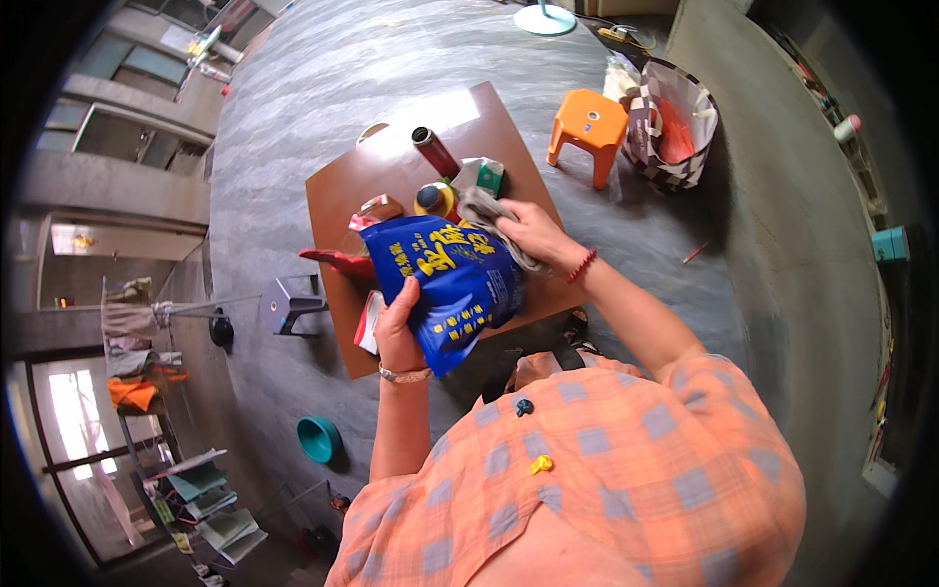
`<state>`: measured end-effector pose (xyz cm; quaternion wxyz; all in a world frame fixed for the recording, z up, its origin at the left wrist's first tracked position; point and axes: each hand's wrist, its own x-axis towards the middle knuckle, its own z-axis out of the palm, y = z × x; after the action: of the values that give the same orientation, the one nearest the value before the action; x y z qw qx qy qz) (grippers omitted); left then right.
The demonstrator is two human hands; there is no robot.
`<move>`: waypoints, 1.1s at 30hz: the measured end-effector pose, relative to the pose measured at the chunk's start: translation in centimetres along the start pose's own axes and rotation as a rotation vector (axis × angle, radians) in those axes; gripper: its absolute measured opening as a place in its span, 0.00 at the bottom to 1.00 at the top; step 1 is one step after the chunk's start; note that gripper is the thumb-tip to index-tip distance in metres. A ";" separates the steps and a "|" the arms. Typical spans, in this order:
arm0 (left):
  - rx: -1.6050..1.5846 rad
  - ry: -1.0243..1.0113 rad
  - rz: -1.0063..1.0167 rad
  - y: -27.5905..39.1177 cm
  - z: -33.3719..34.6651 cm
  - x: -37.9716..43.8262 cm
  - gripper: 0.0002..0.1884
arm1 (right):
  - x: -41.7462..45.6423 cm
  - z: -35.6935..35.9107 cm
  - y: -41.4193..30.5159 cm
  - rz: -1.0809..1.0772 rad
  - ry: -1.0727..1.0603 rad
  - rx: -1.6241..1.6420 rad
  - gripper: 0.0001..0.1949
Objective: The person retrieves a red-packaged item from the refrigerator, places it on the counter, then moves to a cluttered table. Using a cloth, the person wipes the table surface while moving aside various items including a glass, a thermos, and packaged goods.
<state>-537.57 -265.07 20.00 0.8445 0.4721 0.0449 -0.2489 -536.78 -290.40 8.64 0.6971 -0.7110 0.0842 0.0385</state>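
Observation:
My left hand (400,330) grips the lower left edge of a blue plastic packet (447,293) with yellow lettering, its thumb on the front. In my right hand (532,231) is a bunched grey cloth (488,209), held against the packet's upper right edge. The packet is held over a brown table (337,183). Just beyond it stand a jar with a yellow and dark lid (433,199), a dark red bottle without a cap (434,152) and a green and white packet (486,176). A red item (341,262) and a red and white packet (368,323) lie left of it.
An orange plastic stool (589,121) and a checkered bag (671,128) stand right of the table. To the left is a dark stool (290,304), with a teal basin (319,439) on the floor nearer me. A round pale teal base (544,20) stands beyond the table.

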 end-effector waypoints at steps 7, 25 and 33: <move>-0.223 0.220 0.124 2.7 -4.5 -1.7 0.21 | -6.0 8.7 0.8 -0.113 0.106 0.014 0.25; 0.244 0.309 0.361 -1.4 -6.1 -5.8 0.24 | -3.9 7.1 -3.7 -0.388 -0.246 -0.273 0.14; 0.348 0.079 0.186 -1.9 -8.7 -4.9 0.39 | -2.3 3.1 -3.9 0.136 -0.788 0.243 0.13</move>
<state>-541.30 -256.92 15.30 0.7670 0.6224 -0.0096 -0.1554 -538.12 -287.06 12.80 0.7506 -0.5473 -0.1385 0.3433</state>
